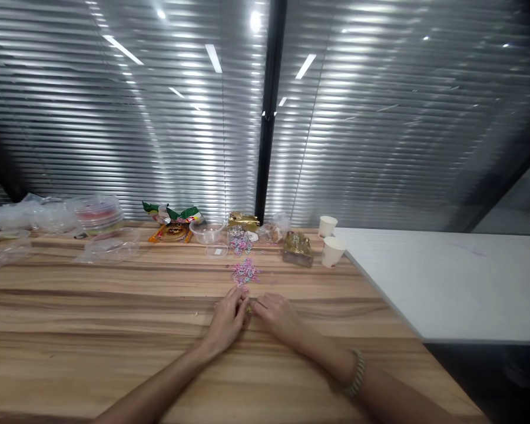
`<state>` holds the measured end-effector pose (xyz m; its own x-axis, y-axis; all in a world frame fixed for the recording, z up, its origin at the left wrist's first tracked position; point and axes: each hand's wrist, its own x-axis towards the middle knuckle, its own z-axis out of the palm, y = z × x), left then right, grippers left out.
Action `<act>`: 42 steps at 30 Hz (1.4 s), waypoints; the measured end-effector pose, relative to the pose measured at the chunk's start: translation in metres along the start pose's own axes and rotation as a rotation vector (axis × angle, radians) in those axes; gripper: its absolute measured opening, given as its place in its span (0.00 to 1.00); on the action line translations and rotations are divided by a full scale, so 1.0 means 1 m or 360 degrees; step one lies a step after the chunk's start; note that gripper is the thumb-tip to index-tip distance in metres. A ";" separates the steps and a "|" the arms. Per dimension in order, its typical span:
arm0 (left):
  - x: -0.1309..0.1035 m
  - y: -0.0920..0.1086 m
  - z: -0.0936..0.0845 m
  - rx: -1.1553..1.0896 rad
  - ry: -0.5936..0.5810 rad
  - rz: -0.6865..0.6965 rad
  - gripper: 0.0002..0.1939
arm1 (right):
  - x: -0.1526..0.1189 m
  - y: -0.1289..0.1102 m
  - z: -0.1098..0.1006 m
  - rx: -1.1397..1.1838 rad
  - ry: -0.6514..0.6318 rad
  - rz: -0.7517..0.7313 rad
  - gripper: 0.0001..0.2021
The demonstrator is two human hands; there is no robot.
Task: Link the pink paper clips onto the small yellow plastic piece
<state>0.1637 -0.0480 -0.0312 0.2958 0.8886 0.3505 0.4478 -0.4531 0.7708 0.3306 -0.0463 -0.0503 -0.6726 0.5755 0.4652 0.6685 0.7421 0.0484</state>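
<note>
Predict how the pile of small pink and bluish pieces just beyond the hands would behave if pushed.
The pile would probably spread rather than slide as one, since stray pieces lie around its edge. Each piece is likely light, looking tiny compared with the left hand. Some may drag neighbours along, as they overlap.

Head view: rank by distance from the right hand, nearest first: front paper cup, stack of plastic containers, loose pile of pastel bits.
From the right hand:
1. Loose pile of pastel bits: ahead, slightly left.
2. Front paper cup: ahead, to the right.
3. Stack of plastic containers: far left, toward the back of the table.
</note>
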 end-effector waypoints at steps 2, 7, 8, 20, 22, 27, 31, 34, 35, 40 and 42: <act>0.000 -0.001 0.000 -0.0044 -0.0025 0.0003 0.11 | 0.000 -0.001 0.000 0.0020 -0.0004 0.0063 0.01; 0.003 -0.014 0.006 -0.0758 -0.0151 -0.0278 0.13 | 0.000 0.001 0.002 0.0151 0.0111 0.0097 0.08; 0.004 -0.016 0.007 -0.0884 -0.0145 -0.0345 0.16 | 0.000 0.001 0.002 0.0167 0.0145 0.0096 0.09; 0.009 -0.010 0.001 -0.0849 -0.0161 -0.0249 0.14 | 0.000 0.001 -0.006 0.0753 0.0287 0.0502 0.10; 0.009 -0.009 0.002 -0.0935 -0.0151 -0.0352 0.15 | 0.002 0.002 -0.008 0.0965 0.0346 0.0669 0.09; 0.008 -0.007 0.003 -0.0977 -0.0116 -0.0457 0.15 | 0.009 0.004 -0.008 0.1657 0.0416 0.0975 0.13; 0.008 -0.006 0.001 -0.0943 -0.0163 -0.0493 0.15 | 0.013 0.003 -0.009 0.2155 0.0357 0.0990 0.17; 0.008 -0.008 0.002 -0.0954 -0.0221 -0.0453 0.15 | 0.014 0.003 -0.009 0.2242 0.0267 0.0953 0.18; 0.008 -0.009 0.003 -0.0959 -0.0244 -0.0429 0.15 | 0.014 0.003 -0.009 0.2233 0.0260 0.0958 0.19; 0.006 -0.012 0.007 -0.0902 -0.0257 -0.0310 0.15 | 0.014 0.005 -0.005 0.2183 0.0356 0.1095 0.21; 0.007 -0.012 0.004 -0.0699 -0.0121 -0.0222 0.13 | 0.014 0.005 -0.004 0.2122 0.0451 0.1202 0.21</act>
<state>0.1639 -0.0371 -0.0403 0.3264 0.9238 0.2003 0.0928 -0.2422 0.9658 0.3260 -0.0355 -0.0403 -0.1402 0.9750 0.1721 -0.0464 0.1671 -0.9848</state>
